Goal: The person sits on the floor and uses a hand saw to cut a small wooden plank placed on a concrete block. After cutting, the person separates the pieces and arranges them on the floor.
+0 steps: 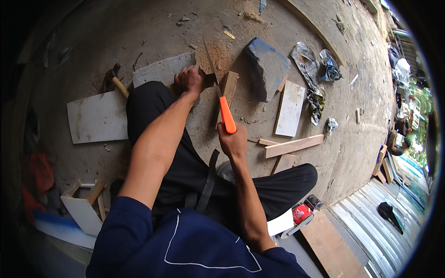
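The right hand (pixel 233 142) is closed around the orange handle of a handsaw (pixel 222 104), its fingers wrapped so that only the top of the handle shows above them. The thin blade runs up and away from those fingers, crossing beside a short wooden block (pixel 228 88) that stands on the concrete floor (pixel 157 32). The left hand (pixel 189 81) is curled tight over the block's near end, pressing it against a flat grey slab (pixel 162 69) just beyond the knuckles. A patch of sawdust (pixel 218 54) lies past the fingertips of the left hand.

To the right of the saw-hand fingers there is a band of bare floor, then a dark angular stone (pixel 266 67), a pale board (pixel 290 109) and a wooden batten (pixel 293 146) lying flat near the thumb side. Left of the left hand, a hammer (pixel 113 78) rests with its head partly out of sight behind the knee, next to a white panel (pixel 97 116).

The blade's tip is thin and hard to follow against the sawdust, and where the teeth meet the wood is hidden by the left hand. The person's dark trousers (pixel 185 167) cover the floor below both wrists. The far right edge bends into blur.
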